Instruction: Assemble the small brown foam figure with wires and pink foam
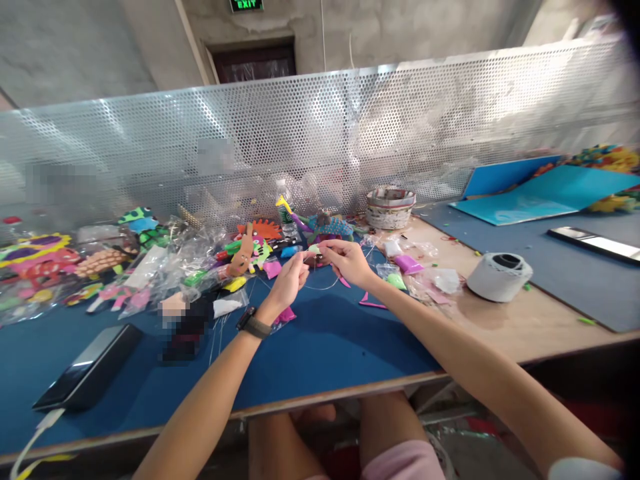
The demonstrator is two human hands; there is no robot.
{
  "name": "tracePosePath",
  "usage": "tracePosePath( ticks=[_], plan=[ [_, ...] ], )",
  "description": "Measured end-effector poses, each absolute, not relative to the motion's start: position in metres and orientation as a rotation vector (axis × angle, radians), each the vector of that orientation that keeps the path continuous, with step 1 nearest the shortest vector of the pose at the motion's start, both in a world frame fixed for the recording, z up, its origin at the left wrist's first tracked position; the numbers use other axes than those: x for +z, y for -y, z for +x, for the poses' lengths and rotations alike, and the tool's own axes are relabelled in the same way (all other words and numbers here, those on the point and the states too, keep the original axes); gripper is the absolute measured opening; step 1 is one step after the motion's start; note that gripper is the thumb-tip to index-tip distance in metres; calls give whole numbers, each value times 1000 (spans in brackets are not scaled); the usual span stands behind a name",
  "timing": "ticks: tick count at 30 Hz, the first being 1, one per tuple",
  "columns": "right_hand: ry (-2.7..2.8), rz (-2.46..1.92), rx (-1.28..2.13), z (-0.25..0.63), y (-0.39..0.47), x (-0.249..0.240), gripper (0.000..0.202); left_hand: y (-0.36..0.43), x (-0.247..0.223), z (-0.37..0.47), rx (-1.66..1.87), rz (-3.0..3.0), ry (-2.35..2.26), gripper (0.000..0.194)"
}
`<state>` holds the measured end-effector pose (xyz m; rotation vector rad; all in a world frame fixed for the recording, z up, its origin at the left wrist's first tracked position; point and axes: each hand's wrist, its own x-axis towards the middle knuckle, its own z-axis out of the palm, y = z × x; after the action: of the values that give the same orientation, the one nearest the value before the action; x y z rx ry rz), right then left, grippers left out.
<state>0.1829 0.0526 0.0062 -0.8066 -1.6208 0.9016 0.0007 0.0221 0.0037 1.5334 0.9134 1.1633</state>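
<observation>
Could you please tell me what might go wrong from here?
The small pale piece at the right hand's fingers might slip and get lost among the nearby toys. The thin strand looping below the hands could snag on something. The white cable running over the near edge might be tugged, dragging the black device.

On my remote feed, bare left hand, dark wristwatch with grey-brown strap, bare right hand, whitish sleeve edge on the right arm, pale pink garment over the thighs
</observation>
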Motion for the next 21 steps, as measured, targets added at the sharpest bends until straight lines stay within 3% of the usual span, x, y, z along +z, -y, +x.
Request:
tracePosePath(
  ticks=[11,21],
  plan=[
    [1673,-805,741,189,-58,2,36,-17,5,6,1186,1467,-869,56],
    [1930,-724,268,193,-61,0,31,-24,2,2,1112,1369,-857,53]
  ],
)
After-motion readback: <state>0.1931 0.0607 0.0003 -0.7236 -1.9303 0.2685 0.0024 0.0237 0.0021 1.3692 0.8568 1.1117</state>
